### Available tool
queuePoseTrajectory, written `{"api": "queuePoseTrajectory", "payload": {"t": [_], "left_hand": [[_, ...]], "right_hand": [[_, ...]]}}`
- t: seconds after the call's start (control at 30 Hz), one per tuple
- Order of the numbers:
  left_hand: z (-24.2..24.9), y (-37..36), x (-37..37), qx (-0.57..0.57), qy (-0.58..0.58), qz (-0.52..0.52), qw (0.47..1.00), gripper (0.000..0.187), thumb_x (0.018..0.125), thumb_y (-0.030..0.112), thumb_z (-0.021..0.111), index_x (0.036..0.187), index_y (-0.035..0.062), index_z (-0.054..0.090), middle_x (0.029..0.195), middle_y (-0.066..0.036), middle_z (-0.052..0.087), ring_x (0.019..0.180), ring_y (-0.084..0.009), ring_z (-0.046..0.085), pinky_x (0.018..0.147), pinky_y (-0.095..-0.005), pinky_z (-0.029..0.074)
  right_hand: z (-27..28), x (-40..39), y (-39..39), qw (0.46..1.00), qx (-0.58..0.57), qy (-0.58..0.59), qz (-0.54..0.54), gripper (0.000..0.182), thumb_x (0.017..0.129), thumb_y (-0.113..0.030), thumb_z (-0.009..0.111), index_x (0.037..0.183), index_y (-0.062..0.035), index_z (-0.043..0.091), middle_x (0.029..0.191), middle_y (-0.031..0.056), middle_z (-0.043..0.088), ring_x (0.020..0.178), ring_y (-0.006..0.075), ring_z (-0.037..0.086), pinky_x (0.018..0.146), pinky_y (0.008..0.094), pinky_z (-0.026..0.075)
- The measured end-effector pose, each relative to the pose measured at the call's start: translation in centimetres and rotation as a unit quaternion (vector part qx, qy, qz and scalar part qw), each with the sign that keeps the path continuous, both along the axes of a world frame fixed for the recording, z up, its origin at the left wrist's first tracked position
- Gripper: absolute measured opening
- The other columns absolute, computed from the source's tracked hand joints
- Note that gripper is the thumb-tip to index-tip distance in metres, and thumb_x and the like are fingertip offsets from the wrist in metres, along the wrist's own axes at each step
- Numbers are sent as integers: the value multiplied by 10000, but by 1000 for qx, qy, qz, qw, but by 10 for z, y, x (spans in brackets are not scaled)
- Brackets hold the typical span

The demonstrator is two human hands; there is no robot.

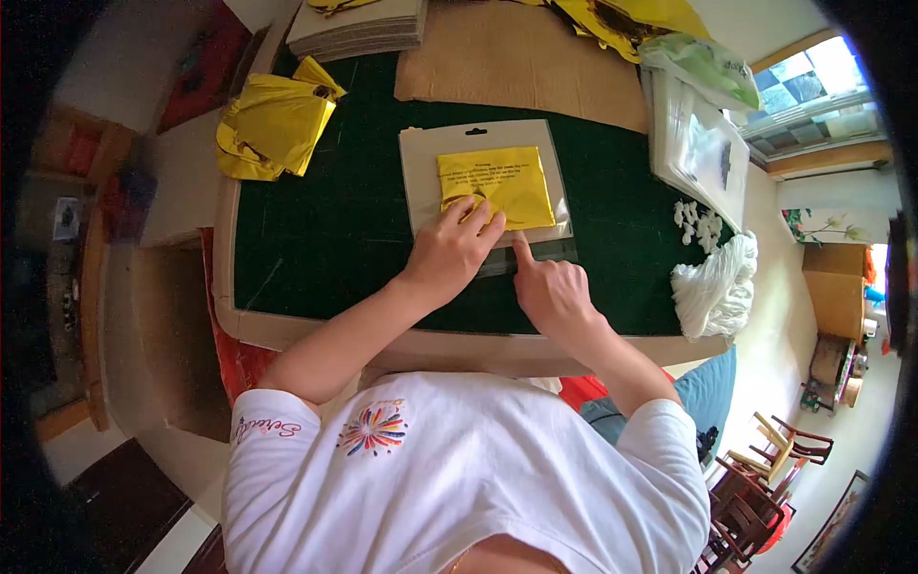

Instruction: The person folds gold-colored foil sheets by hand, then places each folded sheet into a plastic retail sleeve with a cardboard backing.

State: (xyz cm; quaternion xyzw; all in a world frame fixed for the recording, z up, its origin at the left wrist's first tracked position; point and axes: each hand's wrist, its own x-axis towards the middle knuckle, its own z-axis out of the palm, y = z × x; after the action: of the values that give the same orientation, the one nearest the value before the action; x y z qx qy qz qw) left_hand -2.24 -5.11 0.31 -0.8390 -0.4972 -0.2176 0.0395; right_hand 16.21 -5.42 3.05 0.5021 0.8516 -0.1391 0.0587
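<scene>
A gold foil packet (512, 187) with dark printed text lies over a pale card (421, 172) that has a hanging hole at its top. Clear plastic film shows around the card's right side, and a clear flap (550, 251) extends below its bottom edge. My left hand (448, 251) rests with fingers apart on the lower left of the foil packet. Just below the card's bottom edge, my right hand (555, 287) has its index finger stretched out onto the clear flap, the other fingers curled beneath. Nothing shows in its grasp.
The dark green tabletop (325, 239) carries folded gold foil (277, 124) at left and stacked cards (359, 29) behind. Brown cardboard (521, 57) and more gold foil (631, 24) lie at the back. Clear plastic bags (703, 143) and a white string bundle (717, 287) are at right.
</scene>
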Motion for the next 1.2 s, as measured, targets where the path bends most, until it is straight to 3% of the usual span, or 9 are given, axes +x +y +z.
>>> {"api": "queuePoseTrajectory", "payload": {"t": [0.13, 0.2, 0.3, 0.53, 0.7, 0.73, 0.9, 1.1, 1.2], "left_hand": [[2, -1, -1, -2, 5, -4, 1000, 303, 829, 104, 606, 1126, 55, 637, 1137, -115, 631, 1112, -291, 583, 835, -354, 553], [2, -2, 0, -2, 10, -3, 1000, 306, 833, 104, 605, 1132, 48, 634, 1142, -120, 629, 1117, -296, 580, 845, -358, 550], [1, -4, 1, -4, 18, -3, 1000, 314, 837, 102, 605, 1143, 36, 627, 1149, -127, 625, 1130, -303, 573, 861, -366, 547], [3, -3, -1, -13, 16, -5, 1000, 325, 836, 89, 607, 1156, 35, 617, 1159, -127, 624, 1137, -307, 577, 871, -369, 546], [2, 0, -3, -21, 1, -6, 1000, 320, 842, 94, 605, 1157, 43, 617, 1161, -123, 630, 1123, -292, 592, 870, -365, 545], [2, 0, -3, -26, -7, -5, 1000, 318, 844, 99, 606, 1157, 46, 618, 1157, -120, 634, 1120, -286, 596, 864, -364, 547], [-1, 1, -3, -24, -22, -3, 999, 314, 849, 112, 603, 1157, 53, 623, 1147, -123, 648, 1118, -284, 599, 853, -359, 549], [1, 0, -4, -29, -23, 1, 999, 318, 854, 117, 597, 1164, 56, 631, 1148, -130, 654, 1110, -282, 606, 852, -353, 549], [0, 1, -4, -24, -21, -4, 999, 328, 853, 118, 598, 1173, 54, 629, 1148, -132, 653, 1104, -283, 611, 852, -352, 550]], "right_hand": [[24, 1, -8, 999, -20, -29, -10, 579, 877, -134, 543, 1422, -37, 374, 587, 143, 627, 548, 326, 641, 530, 454, 502], [36, 11, -17, 1000, -21, 9, 21, 617, 875, -130, 560, 1450, -52, 350, 607, 121, 631, 543, 312, 632, 510, 436, 488], [35, 22, -19, 998, -18, 14, 60, 660, 868, -125, 577, 1474, -65, 324, 636, 110, 637, 530, 309, 619, 493, 427, 475], [24, 21, -14, 1000, -12, -5, 27, 694, 857, -134, 588, 1488, -81, 303, 638, 112, 643, 524, 308, 625, 506, 434, 488], [8, 1, -5, 999, -3, -42, 9, 636, 866, -146, 566, 1449, -34, 338, 577, 131, 629, 518, 330, 635, 524, 444, 508], [11, -5, -3, 999, -17, -27, 11, 546, 875, -153, 551, 1381, -15, 399, 590, 143, 634, 542, 338, 644, 526, 447, 508], [3, -21, 5, 1000, 0, 1, 0, 414, 870, -148, 552, 1254, -25, 455, 600, 150, 637, 572, 346, 651, 535, 457, 508], [27, -13, -9, 998, -45, -17, 27, 635, 870, -127, 535, 1454, -23, 309, 570, 154, 621, 526, 323, 642, 501, 457, 502], [7, -17, -4, 999, 10, -1, 42, 570, 880, -120, 515, 1418, -17, 355, 588, 155, 630, 539, 324, 646, 511, 453, 509]]}}
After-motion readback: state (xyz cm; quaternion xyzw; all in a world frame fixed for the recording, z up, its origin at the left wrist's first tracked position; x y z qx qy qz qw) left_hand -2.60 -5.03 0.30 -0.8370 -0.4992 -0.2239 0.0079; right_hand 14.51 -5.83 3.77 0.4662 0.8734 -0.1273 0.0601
